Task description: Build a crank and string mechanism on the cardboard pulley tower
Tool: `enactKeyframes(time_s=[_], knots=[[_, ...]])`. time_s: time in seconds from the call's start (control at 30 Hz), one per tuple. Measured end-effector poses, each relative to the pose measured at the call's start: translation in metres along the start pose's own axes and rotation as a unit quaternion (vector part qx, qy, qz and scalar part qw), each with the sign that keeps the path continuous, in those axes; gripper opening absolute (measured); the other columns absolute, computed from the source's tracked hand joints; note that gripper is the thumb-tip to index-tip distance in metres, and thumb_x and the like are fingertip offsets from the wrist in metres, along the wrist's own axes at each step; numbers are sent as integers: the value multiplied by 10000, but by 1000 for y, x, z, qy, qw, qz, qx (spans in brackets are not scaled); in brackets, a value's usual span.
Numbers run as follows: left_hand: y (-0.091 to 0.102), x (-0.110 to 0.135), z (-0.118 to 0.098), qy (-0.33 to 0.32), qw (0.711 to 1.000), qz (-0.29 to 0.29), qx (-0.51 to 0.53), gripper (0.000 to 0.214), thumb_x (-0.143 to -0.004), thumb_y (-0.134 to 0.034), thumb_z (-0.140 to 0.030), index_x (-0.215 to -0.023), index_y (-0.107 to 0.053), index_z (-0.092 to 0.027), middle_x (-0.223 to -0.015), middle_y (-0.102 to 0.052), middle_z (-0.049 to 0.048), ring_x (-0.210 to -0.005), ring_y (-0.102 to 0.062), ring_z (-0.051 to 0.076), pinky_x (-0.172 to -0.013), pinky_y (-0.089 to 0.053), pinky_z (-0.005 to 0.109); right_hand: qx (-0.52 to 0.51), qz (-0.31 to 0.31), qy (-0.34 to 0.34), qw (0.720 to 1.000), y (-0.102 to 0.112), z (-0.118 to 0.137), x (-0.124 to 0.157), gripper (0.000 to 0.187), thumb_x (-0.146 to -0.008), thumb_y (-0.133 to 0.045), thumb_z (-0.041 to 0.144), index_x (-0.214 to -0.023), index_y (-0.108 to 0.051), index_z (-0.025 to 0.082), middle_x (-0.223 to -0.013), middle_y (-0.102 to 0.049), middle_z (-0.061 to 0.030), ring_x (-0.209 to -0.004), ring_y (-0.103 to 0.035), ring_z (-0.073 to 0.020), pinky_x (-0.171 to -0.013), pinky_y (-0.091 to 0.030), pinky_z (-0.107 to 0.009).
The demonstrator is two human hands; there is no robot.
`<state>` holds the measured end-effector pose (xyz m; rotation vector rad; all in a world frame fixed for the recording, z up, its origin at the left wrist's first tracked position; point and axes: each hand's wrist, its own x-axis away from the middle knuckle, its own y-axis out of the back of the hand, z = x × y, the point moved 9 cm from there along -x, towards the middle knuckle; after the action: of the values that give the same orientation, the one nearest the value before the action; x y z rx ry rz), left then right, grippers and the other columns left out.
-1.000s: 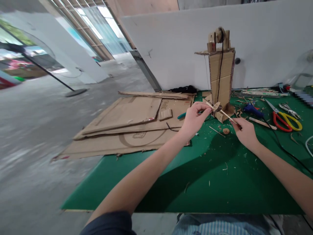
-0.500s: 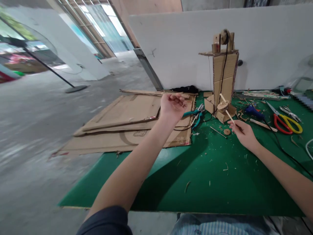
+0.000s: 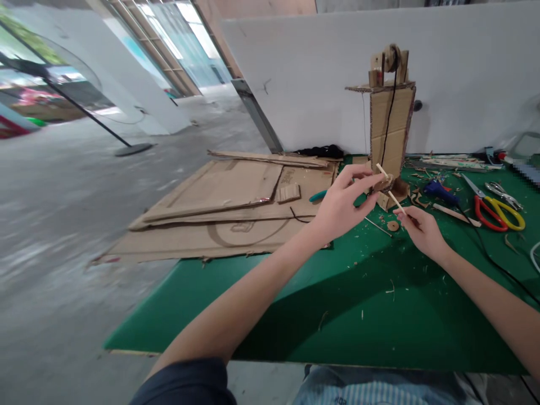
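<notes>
My right hand [image 3: 419,228] pinches the lower end of a thin wooden stick [image 3: 396,202]. The stick slants up through a small round cardboard wheel [image 3: 386,183]. My left hand [image 3: 348,199] reaches in from the left, its curved fingers and thumb closed at the wheel's left side and partly hiding it. Just behind stands a tall cardboard tower [image 3: 388,124] with a pulley [image 3: 392,57] on top. A black cord [image 3: 388,121] hangs from that pulley down the tower's front, and its lower end is hidden near my left fingers.
Cardboard sheets [image 3: 219,185] lie at the left, overhanging the green table [image 3: 337,315]. Teal-handled pliers [image 3: 317,196] are mostly behind my left hand. At the right lie a blue glue gun [image 3: 441,192], red-and-yellow scissors [image 3: 498,211], a craft stick [image 3: 456,215], a metal rod [image 3: 377,226] and a small cardboard disc [image 3: 392,226].
My left hand has moved right, from above the cardboard sheets to the wheel on the stick. The right hand keeps its grip on the stick in nearly the same place.
</notes>
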<state>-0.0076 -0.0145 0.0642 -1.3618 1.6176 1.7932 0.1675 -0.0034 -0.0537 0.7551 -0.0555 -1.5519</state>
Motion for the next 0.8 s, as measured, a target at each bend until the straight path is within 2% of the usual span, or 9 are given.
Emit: enactKeyframes(time_s=[0.17,0.43,0.6,0.8], knots=[[-6,3,6,33,999,7,-10,292,-921,-586,-184,-1193,-638,-276,-1139,-598,77,-1059,-611,193,-930,-540,385,25,1,11,1000,0,4,0,408,-958,-459,496,-1018,-716,186,-856,-709,-83,-587,-547,-153,-525,-416,-290],[-7,3,7,42,999,12,3,270,-922,-568,-160,-1163,-646,-253,-1121,-616,77,-1053,-607,192,-938,-527,384,40,10,25,999,-4,5,1,380,-965,-464,471,-1030,-712,192,-939,-716,-95,-615,-580,-160,-521,-432,-292],[-7,2,10,62,998,12,17,249,-925,-557,-151,-1144,-647,-228,-1105,-614,81,-1063,-606,188,-922,-531,356,47,6,32,998,-3,4,3,366,-971,-463,442,-1049,-711,184,-913,-710,-88,-586,-554,-147,-523,-431,-290],[-8,3,11,51,999,3,20,259,-915,-564,-136,-1146,-645,-219,-1082,-623,75,-1036,-614,177,-915,-524,349,54,-5,45,998,-2,5,3,353,-969,-473,434,-1043,-716,189,-894,-712,-82,-626,-579,-160,-551,-440,-295]])
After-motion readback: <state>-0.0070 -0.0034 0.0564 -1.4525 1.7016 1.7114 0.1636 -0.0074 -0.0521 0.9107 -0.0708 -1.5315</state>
